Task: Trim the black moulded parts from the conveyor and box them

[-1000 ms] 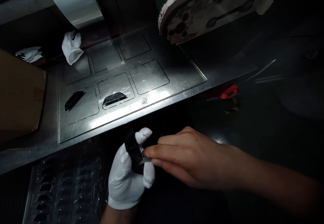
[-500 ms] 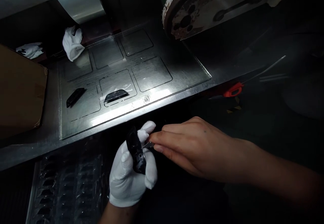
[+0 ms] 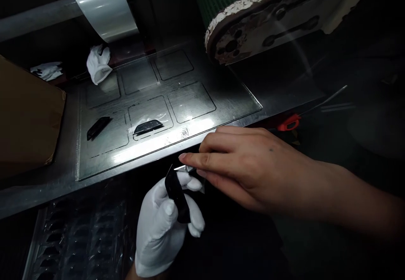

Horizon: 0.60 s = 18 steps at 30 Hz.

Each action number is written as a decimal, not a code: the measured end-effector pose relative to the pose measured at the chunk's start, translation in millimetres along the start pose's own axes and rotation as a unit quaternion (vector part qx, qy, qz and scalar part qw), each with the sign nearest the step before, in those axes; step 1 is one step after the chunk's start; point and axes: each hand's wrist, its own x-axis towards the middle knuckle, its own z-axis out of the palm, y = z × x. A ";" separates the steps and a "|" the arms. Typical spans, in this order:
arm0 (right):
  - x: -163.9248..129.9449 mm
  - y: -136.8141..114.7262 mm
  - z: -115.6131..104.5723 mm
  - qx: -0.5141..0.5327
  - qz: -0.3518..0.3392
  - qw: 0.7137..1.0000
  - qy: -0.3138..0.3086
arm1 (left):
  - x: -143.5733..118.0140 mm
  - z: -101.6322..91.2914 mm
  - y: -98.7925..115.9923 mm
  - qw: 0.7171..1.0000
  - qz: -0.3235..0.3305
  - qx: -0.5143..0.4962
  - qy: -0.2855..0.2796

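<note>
My left hand (image 3: 166, 225), in a white glove, is closed around a narrow black plastic part (image 3: 176, 193) in front of the bench edge. My bare right hand (image 3: 236, 166) pinches a small pointed blade (image 3: 181, 168). Its tip lies at the upper end of the held part; whether it touches I cannot tell. The rest of the blade is hidden by my fingers. On the bench lie two similar parts: a black part (image 3: 148, 126) on clear film, and another black part (image 3: 98, 127) farther left.
A glass-like sheet with outlined rectangles covers the metal bench (image 3: 186, 134). A cardboard box (image 3: 28, 115) stands left, white gloves (image 3: 98, 65) behind. A green conveyor end (image 3: 234, 39) juts in above. Below left is a clear tray (image 3: 79, 238) of black parts; a red handle (image 3: 288, 122) sits right.
My left hand has turned the black part so its smoother side shows. The right hand's blade has moved from the part's middle to its upper end. The view has shifted slightly.
</note>
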 end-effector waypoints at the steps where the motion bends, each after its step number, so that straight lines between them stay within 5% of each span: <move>1: 2.0 -1.8 0.3 -0.016 0.000 1.000 -0.006 | 0.0 0.9 1.7 1.000 -0.005 0.007 0.002; 11: 5.1 -6.8 3.2 -0.101 0.024 0.994 -0.038 | -4.9 0.8 9.6 0.991 -0.089 0.070 0.075; 16: 7.4 -7.6 -1.7 -0.131 0.037 0.988 -0.069 | -2.2 -3.1 9.3 0.991 -0.108 0.051 0.052; 18: 5.5 -7.4 -3.8 -0.104 0.023 0.994 -0.021 | 0.2 -5.6 7.5 0.994 -0.098 0.017 0.045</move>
